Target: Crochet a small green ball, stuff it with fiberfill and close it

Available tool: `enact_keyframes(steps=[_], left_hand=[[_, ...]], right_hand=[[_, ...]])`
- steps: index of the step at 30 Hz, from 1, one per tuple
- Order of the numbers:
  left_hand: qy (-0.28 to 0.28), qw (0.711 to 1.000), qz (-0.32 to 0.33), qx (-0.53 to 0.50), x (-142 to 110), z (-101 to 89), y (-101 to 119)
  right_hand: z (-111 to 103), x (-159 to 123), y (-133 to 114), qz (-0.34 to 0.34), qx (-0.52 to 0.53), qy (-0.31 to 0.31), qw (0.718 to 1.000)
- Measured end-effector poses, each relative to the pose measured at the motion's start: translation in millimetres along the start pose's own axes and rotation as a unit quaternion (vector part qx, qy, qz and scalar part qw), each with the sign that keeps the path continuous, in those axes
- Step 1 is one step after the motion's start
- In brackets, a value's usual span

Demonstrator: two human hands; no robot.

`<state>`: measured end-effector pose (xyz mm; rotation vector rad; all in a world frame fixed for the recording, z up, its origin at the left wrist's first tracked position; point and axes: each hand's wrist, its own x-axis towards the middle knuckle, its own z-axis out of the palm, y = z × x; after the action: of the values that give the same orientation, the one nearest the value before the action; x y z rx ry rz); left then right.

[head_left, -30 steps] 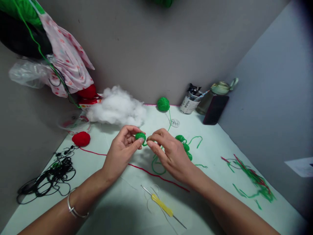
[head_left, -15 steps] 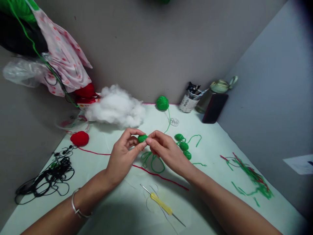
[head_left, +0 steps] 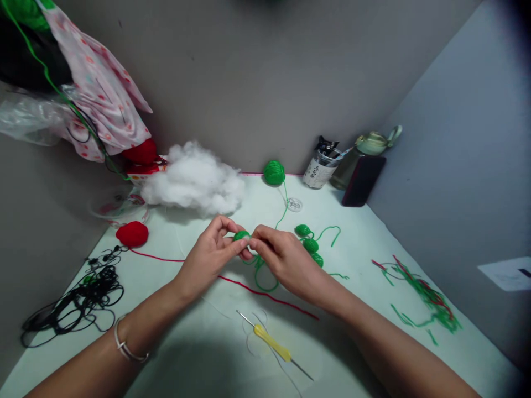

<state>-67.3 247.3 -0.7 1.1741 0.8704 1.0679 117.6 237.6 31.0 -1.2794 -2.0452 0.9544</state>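
Observation:
My left hand (head_left: pixel 211 249) holds a small green crocheted piece (head_left: pixel 240 235) between thumb and fingers. A bit of white stuffing (head_left: pixel 247 239) shows at the piece's right side. My right hand (head_left: pixel 282 254) is closed in a pinch on that stuffing, its fingertips against the piece. A loop of green yarn (head_left: pixel 265 288) lies on the table below the hands. Just right of my right hand are three green crocheted pieces (head_left: pixel 310 245) with yarn tails. A yellow-handled crochet hook (head_left: pixel 271 341) and a red yarn strand (head_left: pixel 265 297) lie nearer to me.
White fluffy stuffing (head_left: pixel 193 179) is heaped at the back left. A green yarn ball (head_left: pixel 274 172), a pen tin (head_left: pixel 318 170), a teapot (head_left: pixel 371 143) and a phone (head_left: pixel 364 181) stand along the back. Black cord (head_left: pixel 87 293) and a red ball (head_left: pixel 133 234) lie left, yarn scraps (head_left: pixel 427 293) right.
White stuffing now shows at the green piece, where only green showed before. My right fingers have curled tighter into a pinch. The whole view has shifted slightly.

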Motion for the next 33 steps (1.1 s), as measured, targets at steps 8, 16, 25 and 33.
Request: enact_keyframes(steps=[8, 16, 25, 33], left_hand=[[0.018, 0.994, 0.013, 0.11, 0.2, 2.9, -2.6], [-0.052, 0.996, 0.0, 0.066, -1.1, -5.7, 2.7], [-0.064, 0.997, -0.033, 0.037, 1.3, -2.9, 3.3], [0.023, 0.995, -0.054, 0.076, 2.2, 5.9, -9.6]], right_hand=[[14.3, -6.5, -7.5, -0.065, -0.129, 0.001, 0.989], [2.5, 5.5, 1.2, 0.04, 0.002, 0.043, 0.998], [-13.5, -2.5, -4.2, 0.001, -0.048, -0.055, 0.997], [6.6, -1.7, -2.4, -0.016, -0.069, -0.056, 0.996]])
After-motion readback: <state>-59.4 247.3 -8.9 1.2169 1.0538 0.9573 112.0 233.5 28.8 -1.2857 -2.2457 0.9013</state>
